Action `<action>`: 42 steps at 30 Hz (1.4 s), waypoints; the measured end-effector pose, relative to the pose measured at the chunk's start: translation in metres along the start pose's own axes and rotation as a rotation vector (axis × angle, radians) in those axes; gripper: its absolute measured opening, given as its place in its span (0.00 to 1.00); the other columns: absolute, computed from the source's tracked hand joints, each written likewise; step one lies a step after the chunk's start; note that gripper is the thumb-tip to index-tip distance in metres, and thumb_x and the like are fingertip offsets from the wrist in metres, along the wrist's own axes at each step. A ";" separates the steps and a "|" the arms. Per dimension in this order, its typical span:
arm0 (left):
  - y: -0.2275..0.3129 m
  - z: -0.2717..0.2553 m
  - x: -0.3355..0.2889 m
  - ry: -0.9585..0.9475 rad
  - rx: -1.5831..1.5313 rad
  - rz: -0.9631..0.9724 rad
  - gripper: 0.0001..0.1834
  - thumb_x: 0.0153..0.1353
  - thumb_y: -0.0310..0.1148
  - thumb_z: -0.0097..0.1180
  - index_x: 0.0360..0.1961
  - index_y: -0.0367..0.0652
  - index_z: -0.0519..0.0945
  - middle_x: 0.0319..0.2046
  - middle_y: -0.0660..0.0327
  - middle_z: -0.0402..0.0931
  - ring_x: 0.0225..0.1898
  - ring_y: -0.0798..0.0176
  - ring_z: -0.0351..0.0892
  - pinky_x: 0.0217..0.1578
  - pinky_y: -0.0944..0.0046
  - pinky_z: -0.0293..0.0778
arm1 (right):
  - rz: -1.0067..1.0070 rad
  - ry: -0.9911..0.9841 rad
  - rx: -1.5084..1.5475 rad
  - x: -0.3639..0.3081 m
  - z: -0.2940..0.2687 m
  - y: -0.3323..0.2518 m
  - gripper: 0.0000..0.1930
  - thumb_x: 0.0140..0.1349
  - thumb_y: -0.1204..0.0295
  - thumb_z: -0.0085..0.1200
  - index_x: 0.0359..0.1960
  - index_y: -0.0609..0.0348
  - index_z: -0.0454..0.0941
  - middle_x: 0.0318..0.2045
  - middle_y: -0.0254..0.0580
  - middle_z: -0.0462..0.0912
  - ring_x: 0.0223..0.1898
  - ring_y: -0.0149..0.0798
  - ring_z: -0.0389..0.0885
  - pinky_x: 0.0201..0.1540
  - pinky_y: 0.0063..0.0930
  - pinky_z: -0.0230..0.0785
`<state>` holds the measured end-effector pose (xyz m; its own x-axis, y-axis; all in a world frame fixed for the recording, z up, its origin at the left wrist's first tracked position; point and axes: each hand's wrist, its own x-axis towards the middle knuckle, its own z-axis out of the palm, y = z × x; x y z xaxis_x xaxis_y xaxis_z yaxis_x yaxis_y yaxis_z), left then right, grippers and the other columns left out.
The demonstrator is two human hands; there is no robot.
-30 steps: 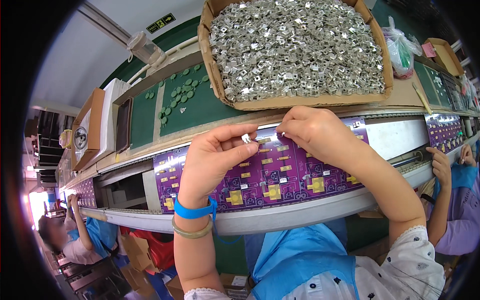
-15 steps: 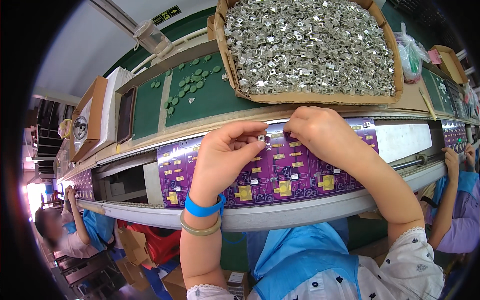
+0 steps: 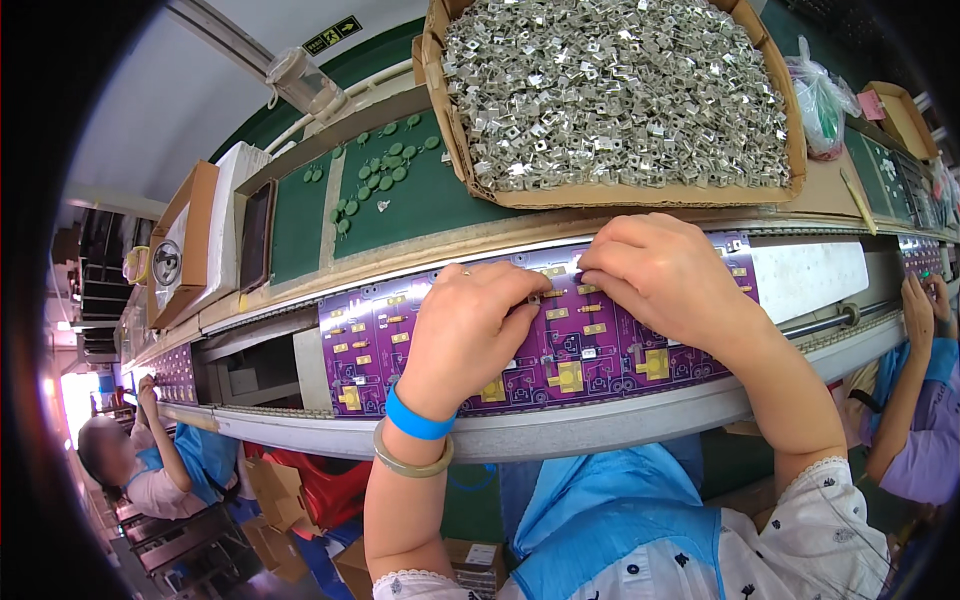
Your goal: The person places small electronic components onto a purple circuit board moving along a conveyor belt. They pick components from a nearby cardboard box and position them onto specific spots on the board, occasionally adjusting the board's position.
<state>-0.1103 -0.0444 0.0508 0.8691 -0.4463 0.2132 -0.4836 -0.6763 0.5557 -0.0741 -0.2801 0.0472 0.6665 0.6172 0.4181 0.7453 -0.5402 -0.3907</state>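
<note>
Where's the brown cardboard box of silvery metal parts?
Head view, top, right of centre: the box sits beyond the right hand and purple circuit board, right of the green discs.

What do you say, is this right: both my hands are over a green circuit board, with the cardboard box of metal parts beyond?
The colour is wrong: the head view shows a purple circuit board. Your left hand and right hand are over it, with the cardboard box of metal parts beyond.

Got a bunch of green discs (image 3: 386, 183) lying on the green desk (image 3: 300, 222), a clear plastic jug (image 3: 301, 80) past them, a cardboard box (image 3: 203, 235) with some round silvery thing (image 3: 167, 262) off left, plus a plastic bag (image 3: 822, 115) and small open carton (image 3: 903, 112) over right.
</note>
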 end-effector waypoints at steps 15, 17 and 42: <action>0.012 -0.015 -0.015 -0.188 0.335 0.235 0.12 0.48 0.24 0.61 0.36 0.46 0.84 0.40 0.60 0.75 0.45 0.53 0.76 0.46 0.55 0.75 | 0.005 -0.088 -0.006 -0.003 0.000 0.001 0.06 0.59 0.70 0.64 0.35 0.55 0.83 0.33 0.39 0.82 0.38 0.46 0.83 0.42 0.40 0.74; 0.013 -0.017 -0.016 -0.196 0.363 0.237 0.11 0.48 0.25 0.61 0.36 0.46 0.84 0.40 0.60 0.76 0.45 0.54 0.76 0.46 0.55 0.76 | -0.011 -0.072 -0.023 -0.003 0.001 0.001 0.05 0.57 0.70 0.63 0.30 0.56 0.83 0.31 0.40 0.82 0.37 0.47 0.83 0.43 0.40 0.75; 0.011 -0.002 0.007 0.073 0.101 0.081 0.13 0.54 0.22 0.67 0.42 0.43 0.85 0.37 0.56 0.83 0.39 0.51 0.82 0.39 0.56 0.77 | 0.033 0.079 0.117 0.003 -0.022 0.009 0.06 0.62 0.69 0.59 0.35 0.56 0.84 0.32 0.43 0.83 0.37 0.50 0.84 0.39 0.42 0.76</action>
<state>-0.1096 -0.0536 0.0602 0.8304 -0.4603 0.3138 -0.5570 -0.6973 0.4511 -0.0653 -0.2957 0.0629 0.6930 0.5506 0.4654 0.7194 -0.4860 -0.4962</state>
